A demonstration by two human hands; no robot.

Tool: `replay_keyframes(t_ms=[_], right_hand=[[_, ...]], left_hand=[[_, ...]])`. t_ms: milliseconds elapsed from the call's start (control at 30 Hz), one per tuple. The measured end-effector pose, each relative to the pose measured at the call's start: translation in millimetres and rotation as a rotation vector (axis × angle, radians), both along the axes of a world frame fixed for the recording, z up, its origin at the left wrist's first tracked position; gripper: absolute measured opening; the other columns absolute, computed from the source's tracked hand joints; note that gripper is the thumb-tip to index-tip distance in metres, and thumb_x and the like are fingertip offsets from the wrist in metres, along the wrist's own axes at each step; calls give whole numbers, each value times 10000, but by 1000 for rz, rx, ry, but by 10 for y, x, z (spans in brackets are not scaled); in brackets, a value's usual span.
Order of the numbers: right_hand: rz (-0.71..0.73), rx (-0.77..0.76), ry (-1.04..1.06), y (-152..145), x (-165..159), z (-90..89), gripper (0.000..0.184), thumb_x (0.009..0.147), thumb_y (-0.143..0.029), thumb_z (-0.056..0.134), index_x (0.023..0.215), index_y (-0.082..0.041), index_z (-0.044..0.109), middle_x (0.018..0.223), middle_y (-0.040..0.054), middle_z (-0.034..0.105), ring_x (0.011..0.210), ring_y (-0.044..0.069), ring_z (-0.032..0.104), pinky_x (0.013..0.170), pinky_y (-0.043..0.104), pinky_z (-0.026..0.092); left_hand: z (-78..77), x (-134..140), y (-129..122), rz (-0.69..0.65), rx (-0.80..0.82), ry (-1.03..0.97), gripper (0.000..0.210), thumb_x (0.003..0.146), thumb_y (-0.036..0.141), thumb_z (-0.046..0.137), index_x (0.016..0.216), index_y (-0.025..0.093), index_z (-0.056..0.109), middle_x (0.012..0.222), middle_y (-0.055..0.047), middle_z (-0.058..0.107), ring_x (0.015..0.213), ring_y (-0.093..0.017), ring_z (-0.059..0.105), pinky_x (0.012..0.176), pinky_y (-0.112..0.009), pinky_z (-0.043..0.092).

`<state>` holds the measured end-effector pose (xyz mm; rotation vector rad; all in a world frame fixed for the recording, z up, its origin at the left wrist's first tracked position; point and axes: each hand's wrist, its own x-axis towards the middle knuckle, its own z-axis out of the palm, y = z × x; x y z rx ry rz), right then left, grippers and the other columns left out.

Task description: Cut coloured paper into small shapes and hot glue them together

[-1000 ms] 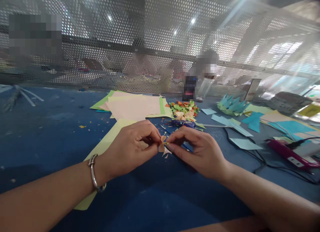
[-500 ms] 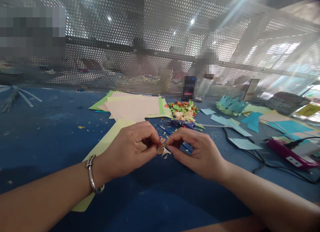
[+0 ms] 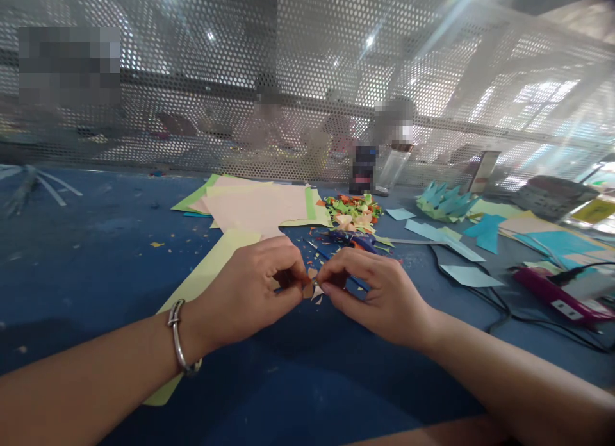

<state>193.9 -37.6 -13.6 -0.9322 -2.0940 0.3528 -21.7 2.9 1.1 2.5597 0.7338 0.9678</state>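
Observation:
My left hand [image 3: 262, 282] and my right hand [image 3: 372, 289] meet above the blue table, thumbs and forefingers pinched. Between the fingertips is a small paper flower [image 3: 308, 291] in peach tones, its petals partly hidden by the left fingers. Both hands grip it from opposite sides. White slivers of paper [image 3: 318, 292] show just beside the flower, close to the right fingertips. Under my left forearm lies a long pale yellow paper sheet [image 3: 202, 279]. Behind my right hand rest scissors [image 3: 355, 239] with dark blue and orange handles, their blades pointing right.
Past the hands lie stacked peach and green sheets [image 3: 259, 202] and a pile of small paper flowers [image 3: 353, 212]. On the right are light blue paper pieces [image 3: 468, 275], a spiky paper form [image 3: 442, 201], and a magenta power strip [image 3: 560, 295] with black cables. A perforated metal screen [image 3: 307, 61] closes the back.
The fingertips of both hands have drawn slightly closer around the flower. Otherwise the hands and the things on the table keep nearly the same places.

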Motion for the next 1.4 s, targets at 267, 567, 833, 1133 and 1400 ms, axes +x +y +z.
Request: replay_keyframes(t_ms=[267, 567, 833, 1133, 1400], right_hand=[[-11, -23, 4, 3, -6, -18, 96, 914, -168, 618, 992, -189, 671, 864, 20, 697, 719, 121, 641, 697, 243, 533], [-159, -44, 101, -1, -9, -27, 202, 894, -234, 677, 1091, -196, 647, 937, 29, 721, 726, 126, 671, 689, 245, 556], [-161, -22, 43, 14, -43, -40, 97, 905, -285, 682, 928, -192, 675, 796, 10, 667, 669, 122, 616, 627, 237, 511], [-131, -1, -38, 27, -52, -72, 82, 907, -166, 608, 889, -200, 680, 783, 16, 676, 678, 134, 607, 632, 250, 480], [-369, 53, 32, 249, 267, 27, 118, 878, -265, 632, 886, -186, 720, 749, 8, 697, 643, 132, 609, 588, 237, 458]], left_hand=[[-41, -1, 12, 16, -8, -13, 142, 821, 86, 605, 744, 190, 664, 786, -11, 656, 753, -148, 611, 710, -286, 494], [-74, -9, 47, 135, -90, -148, 58, 821, 171, 643, 766, 187, 637, 856, -33, 663, 741, -144, 628, 617, -244, 533], [-72, -8, -2, 156, -43, -173, 72, 843, 198, 644, 773, 182, 637, 853, -51, 656, 746, -156, 634, 641, -269, 545], [-55, 8, -38, 100, -14, -122, 67, 832, 139, 628, 781, 180, 640, 833, -36, 633, 758, -148, 618, 662, -253, 550], [-2, -87, -36, 139, -2, -134, 139, 898, 203, 606, 760, 191, 600, 820, -31, 603, 719, -143, 597, 610, -257, 502]])
